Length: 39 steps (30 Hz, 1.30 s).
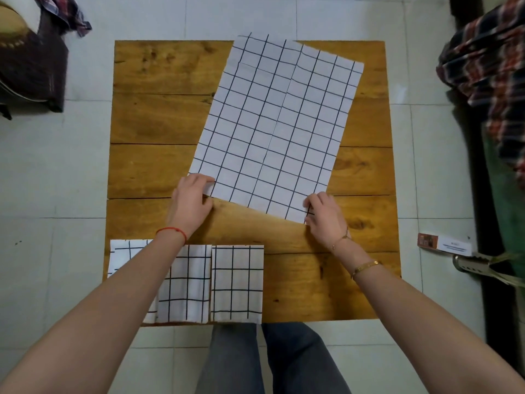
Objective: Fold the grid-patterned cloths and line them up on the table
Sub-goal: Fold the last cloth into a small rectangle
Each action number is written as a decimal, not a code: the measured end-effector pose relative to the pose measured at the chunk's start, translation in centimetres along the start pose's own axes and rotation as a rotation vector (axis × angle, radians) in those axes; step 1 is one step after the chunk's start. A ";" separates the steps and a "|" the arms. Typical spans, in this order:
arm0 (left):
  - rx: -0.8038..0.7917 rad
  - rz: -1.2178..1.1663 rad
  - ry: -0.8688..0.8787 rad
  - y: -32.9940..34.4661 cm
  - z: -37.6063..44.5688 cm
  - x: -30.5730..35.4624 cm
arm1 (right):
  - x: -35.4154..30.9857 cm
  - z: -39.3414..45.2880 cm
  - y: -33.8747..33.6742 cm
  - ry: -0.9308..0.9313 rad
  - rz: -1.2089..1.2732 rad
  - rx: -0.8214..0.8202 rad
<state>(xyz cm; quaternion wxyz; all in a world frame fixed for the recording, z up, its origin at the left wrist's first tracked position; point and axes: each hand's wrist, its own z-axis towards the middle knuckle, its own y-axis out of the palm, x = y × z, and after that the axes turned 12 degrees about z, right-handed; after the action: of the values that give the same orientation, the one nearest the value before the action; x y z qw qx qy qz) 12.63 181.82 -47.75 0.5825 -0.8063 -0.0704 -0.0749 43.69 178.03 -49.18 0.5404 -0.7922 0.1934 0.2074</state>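
A large white cloth with a black grid [272,123] lies spread flat and skewed across the wooden table [153,115], its far edge hanging past the table's back. My left hand [190,203] pinches its near left corner. My right hand [324,217] pinches its near right corner. Three folded grid cloths lie side by side along the table's front left edge: one at the far left [125,255] partly under my left forearm, one in the middle [187,285], one on the right [237,284].
Plaid clothing [488,69] hangs at the right, and a dark bag with more plaid fabric [34,66] sits on the tiled floor at the left. A small box [443,245] lies on the floor by the table's right side. My legs show below the table's front edge.
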 end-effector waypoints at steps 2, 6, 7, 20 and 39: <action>-0.038 0.053 0.026 0.0 0.5 0.0 | 0.0 0.4 -0.2 0.000 0.015 0.019; -0.097 0.101 0.064 -0.1 1.3 -0.1 | 0.2 1.3 -0.9 0.029 0.131 0.011; -0.102 0.107 0.071 -0.2 1.4 -0.2 | 0.2 1.7 -1.2 0.070 0.226 0.012; -0.025 -0.062 0.081 -2.8 4.0 -0.3 | -2.6 4.9 -5.6 0.283 0.788 0.110; -0.006 -0.196 0.022 -14.0 1.3 -0.3 | -7.2 3.1 -13.5 -0.047 0.156 0.051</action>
<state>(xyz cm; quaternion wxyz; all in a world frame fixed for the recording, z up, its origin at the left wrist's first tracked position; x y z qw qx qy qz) 9.63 187.39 -35.23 0.5706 -0.7965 -0.1424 -0.1405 44.46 186.09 -35.89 0.5468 -0.7557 0.2472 0.2624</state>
